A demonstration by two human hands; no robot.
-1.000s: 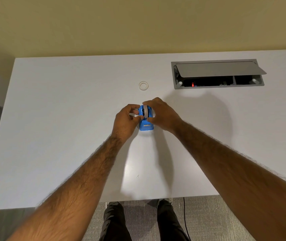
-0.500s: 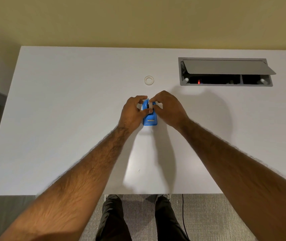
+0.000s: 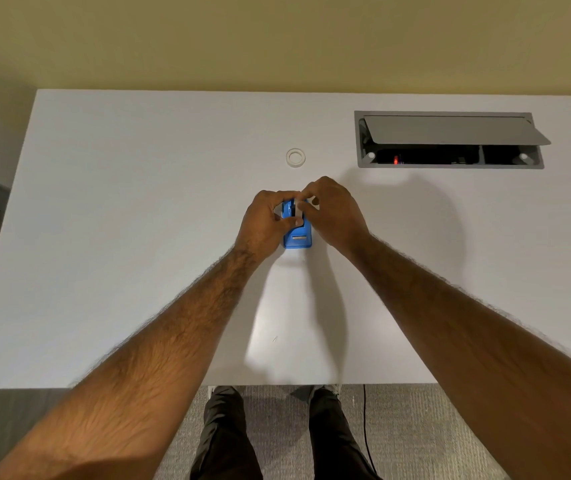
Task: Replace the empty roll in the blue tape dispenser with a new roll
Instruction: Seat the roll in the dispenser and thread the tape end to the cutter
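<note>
Grips full — left hand (image 3: 265, 220) clasps blue tape dispenser (image 3: 298, 239), right hand (image 3: 337, 213) pinches white roll (image 3: 299, 209).

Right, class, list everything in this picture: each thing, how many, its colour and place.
wall: one, yellowish, behind the table
table: one, white, centre
tape dispenser: one, blue, on the table between the hands
roll: one, whitish, in the dispenser, partly hidden
ring: one, white, flat on the table beyond the hands
cable box: one, grey, sunk in the table, far right, lid raised
carpet: one, grey, below the table
cable: one, black, on the carpet by the right leg
legs: two, black trousers, below the table's near edge
hands: two, bare; left hand grips the dispenser, right hand pinches the roll
</note>
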